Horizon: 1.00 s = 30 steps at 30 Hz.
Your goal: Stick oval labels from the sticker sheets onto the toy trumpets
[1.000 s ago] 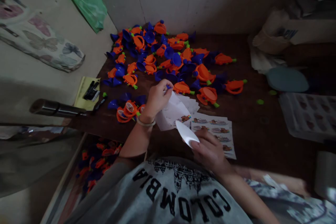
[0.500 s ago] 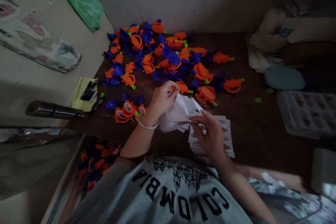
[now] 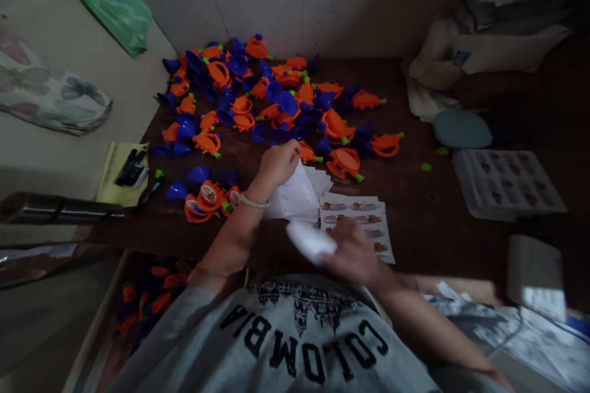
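My left hand (image 3: 279, 166) is closed, pinching the top edge of a white paper sheet (image 3: 298, 195) between thumb and fingers. The sheet lies over other white papers on the dark table. My right hand (image 3: 354, 252), smeared by motion, grips a crumpled white piece of paper (image 3: 310, 242) nearer my body. Under and beyond that hand lies a stack of printed sticker sheets (image 3: 380, 207). Just left of my left forearm are several orange-and-blue toy horns with round stickers (image 3: 209, 196). Beyond my hands spreads a pile of toy horns (image 3: 244, 104) with green mouthpieces.
At left are a yellow pad (image 3: 108, 175) with black markers (image 3: 133, 167) and a dark cylindrical rod (image 3: 50, 207). More sticker sheets (image 3: 511, 181) and a pale blue oval lid (image 3: 462, 129) lie at right. More horns (image 3: 157, 295) sit below the table's left edge.
My right hand has pulled a white paper piece off and moved it toward my body. My left hand still pinches the sheet. The view has shifted to the right.
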Motion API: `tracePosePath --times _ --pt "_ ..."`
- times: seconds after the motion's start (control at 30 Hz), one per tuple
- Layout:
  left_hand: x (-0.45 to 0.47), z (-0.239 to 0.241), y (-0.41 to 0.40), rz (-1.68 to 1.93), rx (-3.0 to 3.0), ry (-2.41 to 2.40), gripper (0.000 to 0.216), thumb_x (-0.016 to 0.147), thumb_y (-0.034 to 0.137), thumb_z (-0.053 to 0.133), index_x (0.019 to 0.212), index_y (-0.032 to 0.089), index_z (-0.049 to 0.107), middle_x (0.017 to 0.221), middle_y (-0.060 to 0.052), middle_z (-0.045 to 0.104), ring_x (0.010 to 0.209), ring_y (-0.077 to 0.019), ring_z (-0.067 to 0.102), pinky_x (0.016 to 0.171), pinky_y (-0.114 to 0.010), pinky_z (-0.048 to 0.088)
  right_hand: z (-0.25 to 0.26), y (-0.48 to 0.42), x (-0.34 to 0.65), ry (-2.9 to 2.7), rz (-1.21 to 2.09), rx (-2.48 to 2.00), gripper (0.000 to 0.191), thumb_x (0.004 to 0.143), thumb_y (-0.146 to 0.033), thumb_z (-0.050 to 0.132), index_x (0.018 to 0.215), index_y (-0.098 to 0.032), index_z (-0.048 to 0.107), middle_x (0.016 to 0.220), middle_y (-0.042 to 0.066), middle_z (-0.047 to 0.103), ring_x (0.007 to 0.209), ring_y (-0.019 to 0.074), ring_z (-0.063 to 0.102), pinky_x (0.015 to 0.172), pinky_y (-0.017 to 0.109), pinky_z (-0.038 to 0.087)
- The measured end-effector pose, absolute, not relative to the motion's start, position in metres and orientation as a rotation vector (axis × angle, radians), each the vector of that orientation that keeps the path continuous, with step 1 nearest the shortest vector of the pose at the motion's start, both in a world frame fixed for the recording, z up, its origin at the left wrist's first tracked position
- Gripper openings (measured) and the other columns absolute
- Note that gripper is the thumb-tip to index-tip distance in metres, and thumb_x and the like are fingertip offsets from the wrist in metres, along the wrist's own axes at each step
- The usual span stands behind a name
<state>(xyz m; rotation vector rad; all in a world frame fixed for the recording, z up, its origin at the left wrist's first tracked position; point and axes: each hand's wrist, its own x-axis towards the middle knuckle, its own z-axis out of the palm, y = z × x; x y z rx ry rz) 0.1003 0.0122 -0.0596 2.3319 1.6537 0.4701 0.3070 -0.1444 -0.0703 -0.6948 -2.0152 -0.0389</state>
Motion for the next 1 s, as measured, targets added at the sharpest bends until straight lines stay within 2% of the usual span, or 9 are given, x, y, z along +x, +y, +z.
tracePosePath --times 0.07,0.13,0.27,0.4,0.5,0.6,0.7,0.87,1.0 --pt "0.114 -0.076 0.019 0.451 2.407 1.524 0.016 0.1 0.021 0.061 0.11 0.021 0.073 0.102 -0.009 0.077 0.093 -0.0247 0.071 0.079 -0.033 0.05 -0.091 -0.11 0.328 -1.828 -0.054 -0.976 0.081 0.097 -0.02 0.067 0.167 -0.031 0.028 0.128 0.01 0.07 0.108 0.0252 0.068 0.087 0.043 0.063" --pt "0.127 -0.091 0.022 0.461 2.461 1.443 0.015 0.099 0.021 0.062 0.108 0.02 0.074 0.113 -0.011 0.076 0.107 -0.0262 0.07 0.09 -0.036 0.052 -0.116 -0.073 0.351 -1.745 0.006 -1.265 0.098 0.094 -0.029 0.072 0.171 -0.024 0.011 0.151 0.021 0.056 0.132 0.0351 0.061 0.102 0.057 0.06" --pt "0.139 -0.104 0.009 0.512 2.518 1.393 0.017 0.099 0.02 0.062 0.11 0.019 0.075 0.127 -0.014 0.071 0.128 -0.0305 0.061 0.106 -0.045 0.05 -0.154 -0.026 0.376 -1.891 0.262 -1.548 0.091 0.09 -0.024 0.07 0.168 -0.017 0.024 0.167 0.026 0.037 0.156 0.0414 0.043 0.124 0.066 0.042" --pt "0.13 -0.102 -0.03 0.585 2.456 1.477 0.02 0.102 0.022 0.057 0.107 0.015 0.075 0.117 -0.018 0.073 0.12 -0.0351 0.064 0.103 -0.054 0.053 -0.168 -0.02 0.38 -1.9 0.337 -1.57 0.07 0.094 -0.014 0.052 0.163 -0.022 0.04 0.168 0.02 0.042 0.154 0.0339 0.048 0.126 0.061 0.044" --pt "0.118 -0.101 -0.056 0.634 2.384 1.459 0.015 0.098 0.019 0.06 0.1 0.015 0.075 0.113 -0.017 0.076 0.113 -0.0329 0.069 0.101 -0.053 0.056 -0.162 -0.021 0.388 -1.864 0.339 -1.539 0.067 0.096 -0.016 0.047 0.162 -0.02 0.04 0.167 0.021 0.042 0.151 0.0333 0.053 0.121 0.058 0.05" --pt "0.11 -0.103 -0.066 0.716 2.3 1.393 0.019 0.098 0.019 0.06 0.109 0.017 0.076 0.125 -0.016 0.076 0.12 -0.0307 0.07 0.11 -0.052 0.055 -0.145 -0.026 0.398 -1.771 0.344 -1.483 0.083 0.096 -0.025 0.054 0.17 -0.023 0.017 0.171 0.025 0.033 0.13 0.0298 0.07 0.103 0.048 0.064" --pt "0.108 -0.105 -0.065 0.807 2.148 1.33 0.033 0.103 0.036 0.06 0.125 0.015 0.072 0.132 -0.018 0.075 0.125 -0.0295 0.07 0.111 -0.049 0.057 -0.12 -0.039 0.397 -1.59 0.433 -1.327 0.104 0.093 -0.034 0.065 0.17 -0.035 -0.005 0.173 0.021 0.03 0.103 0.021 0.078 0.087 0.039 0.07" --pt "0.121 -0.089 -0.066 1.04 1.151 0.881 0.087 0.081 0.08 0.072 0.143 0.02 0.062 0.156 -0.018 0.06 0.146 -0.0359 0.057 0.118 -0.051 0.052 -0.078 -0.078 0.361 -1.383 0.558 -1.084 0.111 0.086 -0.03 0.082 0.166 -0.056 0.009 0.171 0.008 0.038 0.089 0.0148 0.078 0.081 0.035 0.07" --pt "0.132 -0.067 -0.075 1.146 0.933 0.673 0.086 0.069 0.07 0.09 0.138 0.025 0.065 0.146 -0.013 0.068 0.143 -0.0326 0.059 0.121 -0.048 0.049 -0.06 -0.101 0.328 -1.429 0.551 -0.98 0.107 0.089 -0.024 0.079 0.164 -0.059 0.013 0.17 0.006 0.039 0.093 0.0149 0.078 0.081 0.035 0.071"
